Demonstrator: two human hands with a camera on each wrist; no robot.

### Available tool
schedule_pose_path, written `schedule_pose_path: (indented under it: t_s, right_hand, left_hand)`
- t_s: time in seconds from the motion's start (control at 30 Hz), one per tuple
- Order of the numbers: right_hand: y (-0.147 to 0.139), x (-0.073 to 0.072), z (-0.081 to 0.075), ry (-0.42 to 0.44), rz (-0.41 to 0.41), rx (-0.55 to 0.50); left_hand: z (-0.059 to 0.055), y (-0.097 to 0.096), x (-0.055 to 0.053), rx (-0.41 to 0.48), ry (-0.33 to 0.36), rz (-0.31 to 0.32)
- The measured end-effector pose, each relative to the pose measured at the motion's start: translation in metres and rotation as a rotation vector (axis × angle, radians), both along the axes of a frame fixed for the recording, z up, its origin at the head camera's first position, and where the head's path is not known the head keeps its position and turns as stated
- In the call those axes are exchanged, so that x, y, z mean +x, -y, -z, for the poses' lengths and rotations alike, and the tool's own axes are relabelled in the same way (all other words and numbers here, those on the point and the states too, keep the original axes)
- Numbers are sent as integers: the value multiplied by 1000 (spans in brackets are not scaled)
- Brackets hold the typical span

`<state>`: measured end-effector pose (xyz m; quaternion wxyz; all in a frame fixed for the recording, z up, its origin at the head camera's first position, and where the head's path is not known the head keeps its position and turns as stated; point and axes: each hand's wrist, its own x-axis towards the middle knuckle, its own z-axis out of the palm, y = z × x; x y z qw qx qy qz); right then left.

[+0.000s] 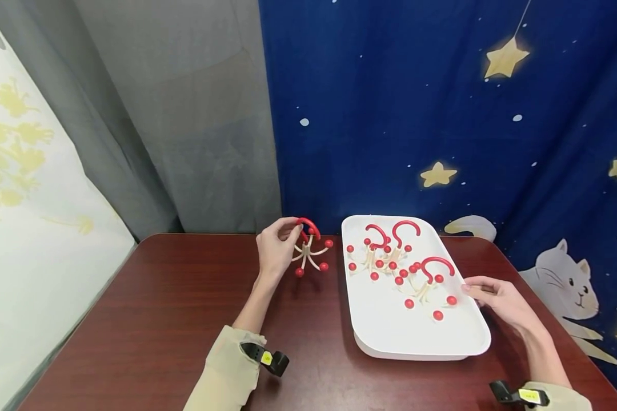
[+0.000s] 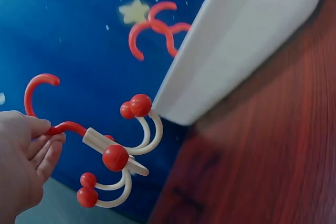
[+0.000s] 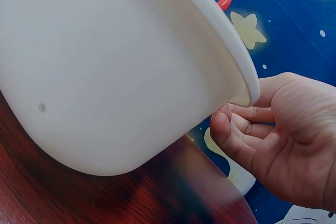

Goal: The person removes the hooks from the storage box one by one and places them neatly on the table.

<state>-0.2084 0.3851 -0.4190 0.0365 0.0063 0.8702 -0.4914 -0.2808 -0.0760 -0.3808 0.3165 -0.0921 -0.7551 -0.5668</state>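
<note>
Left hand (image 1: 276, 251) pinches the red-hooked hanger (image 1: 306, 250) left of the white tray (image 1: 416, 339), whose rim the right hand (image 1: 505, 301) grips.

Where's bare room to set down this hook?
The table is bare left of your left arm, and between that arm and the white tray. The tray's near end is free too, between its near rim and the closest hook. Crowded: the tray's middle and far part, with three hooks, and its right rim, where your right hand is.
</note>
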Motion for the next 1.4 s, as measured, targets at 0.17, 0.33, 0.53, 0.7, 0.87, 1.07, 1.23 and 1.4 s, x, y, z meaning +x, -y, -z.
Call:
schedule_pose_path:
  t_s: [0.17, 0.33, 0.53, 0.7, 0.87, 1.07, 1.23, 1.4]
  right_hand:
    - [1, 0, 1, 7, 2, -7]
    - [2, 0, 3, 0, 5, -21]
    - [2, 0, 3, -3, 7, -16]
    - [4, 0, 2, 14, 4, -42]
    - [4, 0, 2, 17, 6, -41]
    - [3, 0, 1, 12, 10, -30]
    - [2, 0, 1, 11, 9, -39]
    - [0, 0, 1, 5, 13, -24]
  left_hand:
    - [14, 13, -11, 14, 52, -53]
    - [24, 24, -19, 32, 107, -95]
    - [32, 30, -23, 34, 145, -114]
    - [37, 34, -26, 5, 175, -141]
    - [41, 37, -29, -8, 184, -147]
    - [39, 39, -29, -1, 181, -133]
    - [33, 39, -26, 26, 170, -106]
    - [24, 40, -22, 59, 111, -108]
